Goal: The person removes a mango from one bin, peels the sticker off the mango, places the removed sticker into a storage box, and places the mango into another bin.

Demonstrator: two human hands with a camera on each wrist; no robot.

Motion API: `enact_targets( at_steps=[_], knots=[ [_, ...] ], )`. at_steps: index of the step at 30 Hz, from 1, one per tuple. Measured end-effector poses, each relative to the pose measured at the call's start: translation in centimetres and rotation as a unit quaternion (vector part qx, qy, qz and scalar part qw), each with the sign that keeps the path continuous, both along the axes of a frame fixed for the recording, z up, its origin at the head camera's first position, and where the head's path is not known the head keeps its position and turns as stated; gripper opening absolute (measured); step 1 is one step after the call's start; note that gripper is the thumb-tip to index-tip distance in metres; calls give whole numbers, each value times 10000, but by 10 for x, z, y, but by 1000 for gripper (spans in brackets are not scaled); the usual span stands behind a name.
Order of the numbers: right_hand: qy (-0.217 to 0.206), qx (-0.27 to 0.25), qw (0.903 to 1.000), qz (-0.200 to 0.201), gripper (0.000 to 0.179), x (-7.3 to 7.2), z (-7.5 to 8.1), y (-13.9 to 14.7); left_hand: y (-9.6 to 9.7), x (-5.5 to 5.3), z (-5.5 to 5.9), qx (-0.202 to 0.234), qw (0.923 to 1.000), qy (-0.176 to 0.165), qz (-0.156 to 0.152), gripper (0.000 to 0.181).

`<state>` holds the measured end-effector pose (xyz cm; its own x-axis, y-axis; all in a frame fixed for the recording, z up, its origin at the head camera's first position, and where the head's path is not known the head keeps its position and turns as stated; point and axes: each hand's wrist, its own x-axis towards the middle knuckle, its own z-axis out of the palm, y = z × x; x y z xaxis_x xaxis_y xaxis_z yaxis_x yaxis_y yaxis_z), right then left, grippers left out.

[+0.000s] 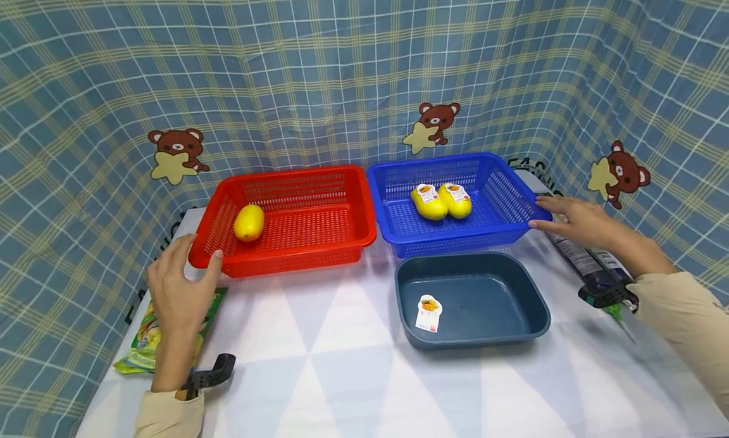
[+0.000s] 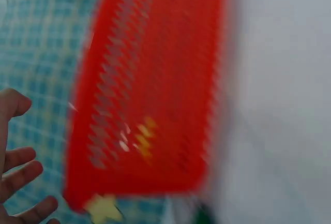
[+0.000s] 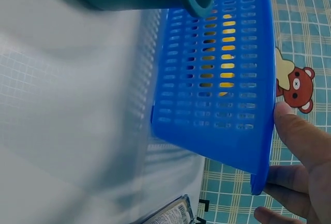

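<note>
At two baskets (image 1: 296, 261) (image 1: 461, 242), two hands (image 1: 181, 292) (image 1: 586, 223)

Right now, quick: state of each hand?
Left hand: open, empty, beside the red basket.
Right hand: at the blue basket; whether its grip is closed cannot be told.

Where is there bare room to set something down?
The widest bare patch is the table between the green packet and dark tray, in front of the red basket. That basket's floor is also free right of its yellow fruit. Crowded: the right edge, with a package beside the blue basket, near the right hand.
</note>
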<state>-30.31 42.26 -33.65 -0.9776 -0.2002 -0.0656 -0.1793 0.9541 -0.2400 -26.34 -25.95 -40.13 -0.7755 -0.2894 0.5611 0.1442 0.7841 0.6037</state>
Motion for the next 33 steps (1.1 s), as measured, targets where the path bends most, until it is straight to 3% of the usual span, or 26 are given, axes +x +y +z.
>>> enact_targets(
  at_steps=[2, 4, 10, 17, 26, 33],
  knots=[
    [21, -38, 10000, 4, 81, 0, 0, 0, 10, -1, 13, 97, 9991, 368, -188, 54],
    [72, -33, 10000, -4, 82, -1, -1, 1, 25, -3, 25, 179, 9981, 372, -450, 52],
    [130, -89, 9999, 40, 82, -3, -5, 0, 73, -20, 50, 295, 9889, 64, -1452, 53],
    [202, -55, 9998, 17, 81, -4, 0, 0, 131, -47, 73, 477, 9651, -262, -2560, 59],
    [173, -32, 9998, -18, 83, -2, 1, -2, 198, -90, 96, 372, 9403, -1060, -3213, 69],
    [203, -33, 9998, 13, 82, 3, -4, 0, 243, -121, 104, 217, 9255, -1570, -3440, 77]
  ],
)
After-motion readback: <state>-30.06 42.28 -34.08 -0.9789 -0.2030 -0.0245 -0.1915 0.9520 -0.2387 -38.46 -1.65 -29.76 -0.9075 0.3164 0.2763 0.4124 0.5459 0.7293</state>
